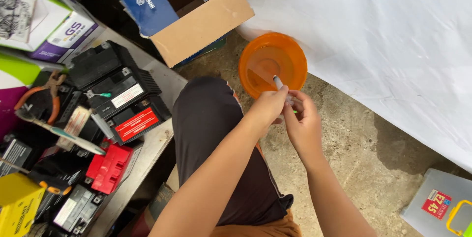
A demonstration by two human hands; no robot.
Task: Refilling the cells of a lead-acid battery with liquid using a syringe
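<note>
My left hand [268,106] and my right hand [302,119] meet just in front of an orange plastic bowl [290,55] that stands on the concrete floor. Both hands pinch a small white tube-like item [278,81] whose tip points up over the bowl. A bit of green shows between my right fingers. The bowl holds a little clear liquid. My knee in dark trousers [211,119] is below and left of the hands.
A low bench [160,141] on the left carries several black and red batteries, orange-handled pliers [46,94] and boxes. An open cardboard box [196,20] sits behind. White sheeting [383,35] covers the right. A grey case [437,207] lies bottom right.
</note>
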